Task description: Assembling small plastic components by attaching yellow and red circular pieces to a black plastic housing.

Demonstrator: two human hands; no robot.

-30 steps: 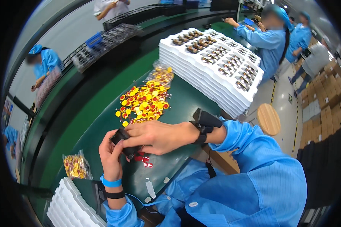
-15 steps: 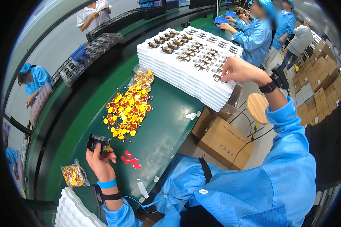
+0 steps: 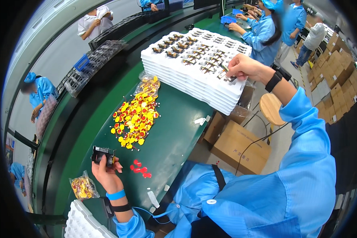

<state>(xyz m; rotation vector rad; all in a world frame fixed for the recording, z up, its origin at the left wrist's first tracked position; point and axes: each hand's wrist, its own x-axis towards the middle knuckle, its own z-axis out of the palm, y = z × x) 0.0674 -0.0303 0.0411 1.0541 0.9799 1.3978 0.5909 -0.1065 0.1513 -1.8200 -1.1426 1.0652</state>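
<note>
In my left hand (image 3: 108, 172) is a small black plastic housing (image 3: 103, 151), thumb pressed on its near side, above the green bench (image 3: 170, 146). My right arm reaches far forward. The fingers of my right hand (image 3: 244, 67) are pinched around a small dark electronic part (image 3: 225, 68) at the near right corner of a white moulded tray (image 3: 174, 72). That tray tops a stack and carries rows of small black, gold and silver parts. Between my hands, nearer the left, lies a heap of yellow and red discs with thin wires (image 3: 135, 119).
Red peeled pieces (image 3: 141, 168) lie beside my left hand. Bagged discs (image 3: 83, 185) and another white tray (image 3: 85, 222) are at the near left. Cartons (image 3: 242, 147) and a round wooden stool (image 3: 271, 109) stand right of the bench. Co-workers in blue sit farther along.
My right hand has shifted slightly left and up over the tray's corner, and a small dark part now shows at its fingertips. My left hand still holds the housing. The view has shifted slightly.
</note>
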